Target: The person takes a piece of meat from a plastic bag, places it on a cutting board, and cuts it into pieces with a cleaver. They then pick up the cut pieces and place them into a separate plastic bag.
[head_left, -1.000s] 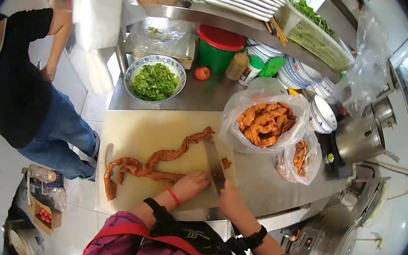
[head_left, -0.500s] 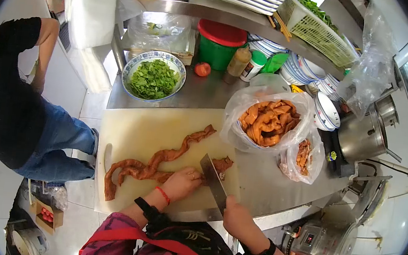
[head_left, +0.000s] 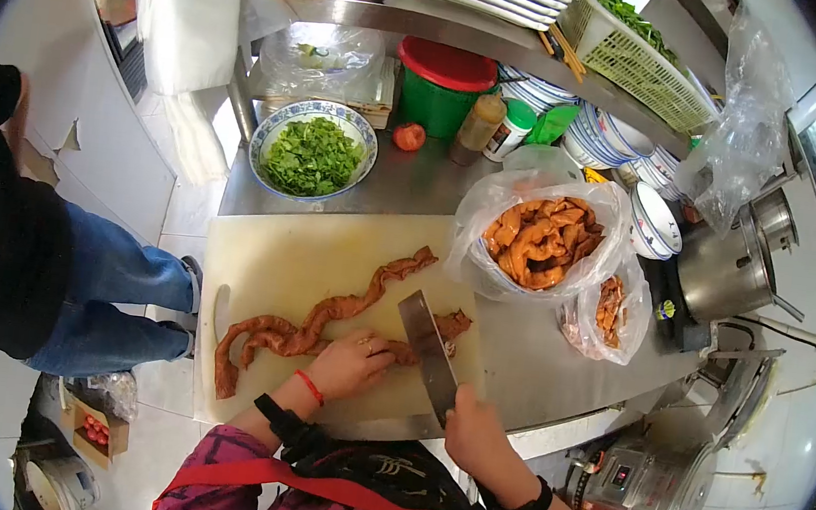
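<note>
A long, twisted brown braised intestine [head_left: 326, 313] lies across the pale cutting board [head_left: 274, 235], doubled back on itself at the left. My left hand [head_left: 351, 365], a red string on its wrist, presses its curled fingers on the near strand. My right hand [head_left: 481, 437] grips a wide-bladed cleaver [head_left: 428, 355], whose handle is hidden in the fist. The blade crosses the near strand just right of my left fingers. A short end and small pieces show beyond the blade.
A plastic-lined bowl of brown pieces [head_left: 540, 245] and a smaller bag [head_left: 611, 313] stand to the right. Chopped greens fill a patterned bowl [head_left: 313, 149] at the back left, near a tomato [head_left: 408, 136]. Another person [head_left: 17, 241] stands at left, beyond the counter.
My left hand has slid slightly left along the strand, away from the blade. The cleaver's far end has shifted slightly away from me. The other person's arm and body have moved left.
</note>
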{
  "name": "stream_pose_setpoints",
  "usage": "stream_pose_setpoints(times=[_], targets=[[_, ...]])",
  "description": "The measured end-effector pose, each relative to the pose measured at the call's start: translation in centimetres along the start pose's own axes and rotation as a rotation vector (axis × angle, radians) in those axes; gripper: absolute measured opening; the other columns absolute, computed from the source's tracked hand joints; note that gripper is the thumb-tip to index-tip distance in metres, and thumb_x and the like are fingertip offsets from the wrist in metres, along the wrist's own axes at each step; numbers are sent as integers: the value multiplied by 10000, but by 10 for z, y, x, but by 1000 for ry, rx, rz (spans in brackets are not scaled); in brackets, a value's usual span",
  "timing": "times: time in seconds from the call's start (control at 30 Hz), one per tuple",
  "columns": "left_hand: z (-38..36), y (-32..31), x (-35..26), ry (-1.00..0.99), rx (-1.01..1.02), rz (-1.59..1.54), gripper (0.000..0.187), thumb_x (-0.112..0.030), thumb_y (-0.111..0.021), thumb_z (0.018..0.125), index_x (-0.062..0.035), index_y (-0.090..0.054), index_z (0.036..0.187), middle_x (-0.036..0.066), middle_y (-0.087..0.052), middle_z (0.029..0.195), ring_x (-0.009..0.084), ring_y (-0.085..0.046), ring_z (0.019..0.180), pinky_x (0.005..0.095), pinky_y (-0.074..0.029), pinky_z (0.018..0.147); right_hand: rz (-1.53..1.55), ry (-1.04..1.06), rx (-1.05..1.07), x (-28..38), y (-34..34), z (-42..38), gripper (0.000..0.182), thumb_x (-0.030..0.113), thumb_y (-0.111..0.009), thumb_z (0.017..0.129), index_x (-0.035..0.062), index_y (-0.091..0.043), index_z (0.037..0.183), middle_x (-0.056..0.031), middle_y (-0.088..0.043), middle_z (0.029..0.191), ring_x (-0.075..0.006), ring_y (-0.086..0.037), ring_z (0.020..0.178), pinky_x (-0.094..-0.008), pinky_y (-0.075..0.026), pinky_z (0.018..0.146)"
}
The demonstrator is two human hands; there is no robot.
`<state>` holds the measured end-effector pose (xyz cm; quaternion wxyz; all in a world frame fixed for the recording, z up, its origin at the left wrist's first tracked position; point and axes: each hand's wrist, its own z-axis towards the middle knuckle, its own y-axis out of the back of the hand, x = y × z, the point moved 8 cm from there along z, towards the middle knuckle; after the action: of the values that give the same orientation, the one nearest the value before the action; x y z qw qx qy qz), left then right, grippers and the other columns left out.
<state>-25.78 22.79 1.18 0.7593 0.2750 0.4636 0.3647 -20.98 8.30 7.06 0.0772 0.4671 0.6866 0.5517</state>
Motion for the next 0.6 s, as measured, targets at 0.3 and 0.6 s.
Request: stream_pose_setpoints(times=[0.3, 0.6], targets=[[0, -15, -7, -62, -30, -36, 152, -65, -533, 687, -42, -596, 824, 72, -548, 869, 256, -533, 877, 342, -463, 786, 111, -13, -75, 8, -24, 58, 256, 46, -478, 800, -20, -353, 1014, -297, -565, 762, -478, -552, 746, -539, -417, 633], [7, -40, -16, -26, -75, 20, 185, -78, -520, 699, -41, -603, 860, 79, -542, 900, 262, -526, 883, 336, -457, 800, 14, 21, -93, -10, -4, 18, 196, 9, -430, 788, -24, -361, 968, -315, -564, 769, -485, -554, 754, -536, -430, 655]])
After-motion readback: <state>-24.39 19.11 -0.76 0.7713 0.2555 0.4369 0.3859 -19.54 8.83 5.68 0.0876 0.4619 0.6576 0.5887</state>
